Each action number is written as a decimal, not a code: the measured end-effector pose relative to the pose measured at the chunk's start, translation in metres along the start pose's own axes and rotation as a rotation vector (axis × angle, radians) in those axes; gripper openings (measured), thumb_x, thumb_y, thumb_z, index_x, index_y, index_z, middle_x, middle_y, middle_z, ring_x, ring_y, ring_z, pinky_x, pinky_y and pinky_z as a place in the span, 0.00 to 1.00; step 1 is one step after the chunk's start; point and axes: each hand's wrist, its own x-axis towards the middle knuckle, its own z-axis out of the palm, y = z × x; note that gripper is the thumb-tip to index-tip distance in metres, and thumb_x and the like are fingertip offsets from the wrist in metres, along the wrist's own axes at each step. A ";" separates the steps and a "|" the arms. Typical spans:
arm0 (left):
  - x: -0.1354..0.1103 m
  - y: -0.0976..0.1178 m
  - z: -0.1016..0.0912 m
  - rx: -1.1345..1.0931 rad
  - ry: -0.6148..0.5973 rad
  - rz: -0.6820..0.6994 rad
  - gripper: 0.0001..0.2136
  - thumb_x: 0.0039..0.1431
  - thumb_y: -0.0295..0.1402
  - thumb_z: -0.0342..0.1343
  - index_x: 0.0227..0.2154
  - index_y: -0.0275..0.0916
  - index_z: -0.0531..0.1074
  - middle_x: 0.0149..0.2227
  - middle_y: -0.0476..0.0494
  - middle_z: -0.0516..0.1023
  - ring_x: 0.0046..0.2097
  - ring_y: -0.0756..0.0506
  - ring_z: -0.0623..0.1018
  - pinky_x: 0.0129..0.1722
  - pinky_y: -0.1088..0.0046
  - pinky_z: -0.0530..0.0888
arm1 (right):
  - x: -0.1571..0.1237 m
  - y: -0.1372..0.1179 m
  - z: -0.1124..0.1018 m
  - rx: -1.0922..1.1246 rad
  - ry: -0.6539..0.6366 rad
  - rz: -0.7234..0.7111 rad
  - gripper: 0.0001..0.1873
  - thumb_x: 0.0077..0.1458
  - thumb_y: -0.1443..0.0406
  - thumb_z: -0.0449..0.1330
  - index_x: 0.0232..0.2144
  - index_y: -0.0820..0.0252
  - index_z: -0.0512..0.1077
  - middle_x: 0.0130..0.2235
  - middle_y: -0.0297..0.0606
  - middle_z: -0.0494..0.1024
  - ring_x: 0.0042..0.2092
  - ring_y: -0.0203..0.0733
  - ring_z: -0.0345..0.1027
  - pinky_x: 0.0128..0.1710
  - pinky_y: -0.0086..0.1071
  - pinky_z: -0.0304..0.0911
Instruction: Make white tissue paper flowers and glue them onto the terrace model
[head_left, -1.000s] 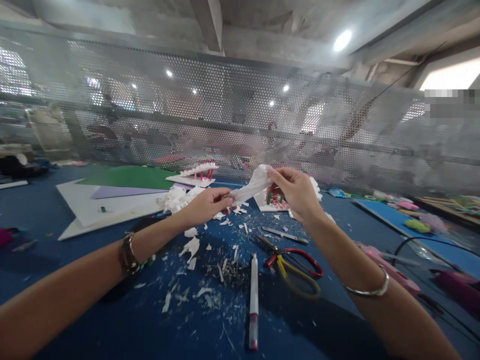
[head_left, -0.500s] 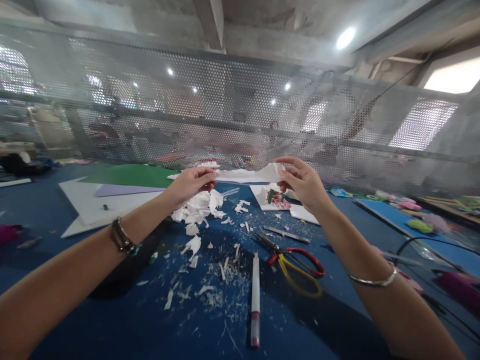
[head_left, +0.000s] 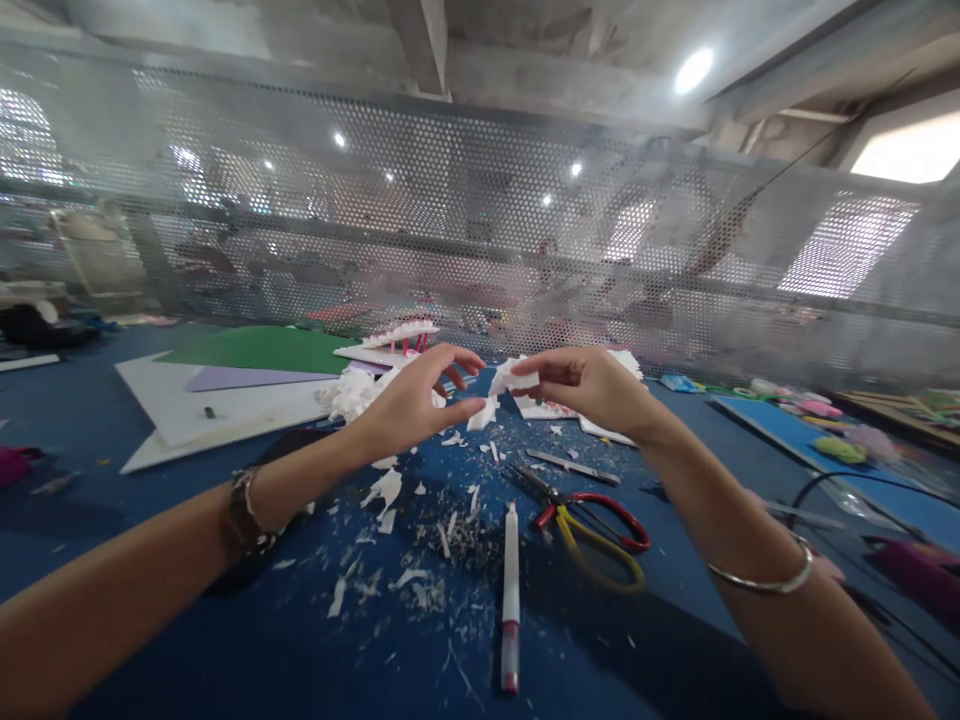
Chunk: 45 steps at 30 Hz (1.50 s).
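My right hand [head_left: 592,390] pinches a white strip of paper [head_left: 504,377], crumpled and hanging to the left of the fingertips. My left hand [head_left: 420,400] is just across from it, thumb and fingers parted with nothing between them. Behind and partly hidden by the left hand lies a heap of torn white paper [head_left: 351,393]. Another white scrap [head_left: 482,414] is just below the held strip. Partly covered by my right hand is a white board [head_left: 531,408] with red-and-white bits on it.
Scissors [head_left: 592,530] with red and yellow handles, a white pen [head_left: 511,590] and a slim metal cutter [head_left: 574,467] lie on the blue table [head_left: 360,660] among paper shreds. Green sheet [head_left: 262,348] and white boards [head_left: 157,400] are at left, a blue board [head_left: 795,440] at right. Behind stands a perforated screen [head_left: 465,230].
The strip was stretched between both hands. My left hand has let go and opened, and the hands have come closer together. The strip now hangs from my right hand only.
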 end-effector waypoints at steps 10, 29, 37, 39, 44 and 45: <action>-0.008 0.008 0.012 -0.008 -0.030 0.065 0.08 0.51 0.36 0.53 0.32 0.37 0.67 0.32 0.48 0.72 0.31 0.51 0.71 0.33 0.75 0.69 | -0.001 -0.023 0.021 -0.211 0.140 -0.216 0.08 0.47 0.65 0.59 0.19 0.62 0.70 0.25 0.31 0.65 0.25 0.28 0.56 0.25 0.26 0.52; -0.001 0.007 0.004 -0.206 -0.141 -0.113 0.07 0.52 0.34 0.44 0.25 0.37 0.63 0.20 0.53 0.63 0.22 0.54 0.64 0.20 0.80 0.63 | -0.003 -0.018 0.010 0.153 -0.155 -0.041 0.10 0.53 0.65 0.52 0.39 0.62 0.65 0.21 0.30 0.70 0.22 0.30 0.66 0.21 0.23 0.62; -0.003 0.008 0.003 -0.175 -0.319 -0.086 0.06 0.46 0.30 0.42 0.21 0.38 0.62 0.19 0.55 0.59 0.20 0.54 0.59 0.17 0.80 0.57 | -0.004 -0.017 0.013 0.175 -0.483 -0.165 0.12 0.52 0.70 0.53 0.41 0.61 0.66 0.29 0.32 0.69 0.29 0.28 0.64 0.30 0.24 0.62; -0.004 0.009 0.002 -0.160 -0.347 -0.070 0.06 0.45 0.30 0.42 0.19 0.38 0.61 0.18 0.55 0.59 0.20 0.54 0.59 0.18 0.80 0.57 | -0.004 -0.018 0.016 0.129 -0.462 -0.180 0.05 0.51 0.68 0.55 0.32 0.63 0.70 0.29 0.33 0.70 0.29 0.28 0.63 0.30 0.25 0.62; -0.003 0.011 0.001 -0.106 -0.298 -0.056 0.06 0.47 0.32 0.44 0.20 0.38 0.63 0.20 0.54 0.62 0.23 0.53 0.63 0.26 0.77 0.62 | -0.003 -0.019 0.019 0.088 -0.378 -0.157 0.06 0.50 0.66 0.57 0.24 0.63 0.70 0.23 0.31 0.70 0.27 0.28 0.63 0.27 0.23 0.59; -0.002 0.010 0.001 -0.088 -0.263 -0.056 0.06 0.47 0.33 0.45 0.22 0.38 0.64 0.22 0.53 0.64 0.26 0.51 0.65 0.29 0.75 0.63 | -0.003 -0.018 0.019 0.078 -0.346 -0.147 0.07 0.50 0.65 0.57 0.24 0.63 0.70 0.23 0.31 0.71 0.27 0.28 0.64 0.27 0.24 0.59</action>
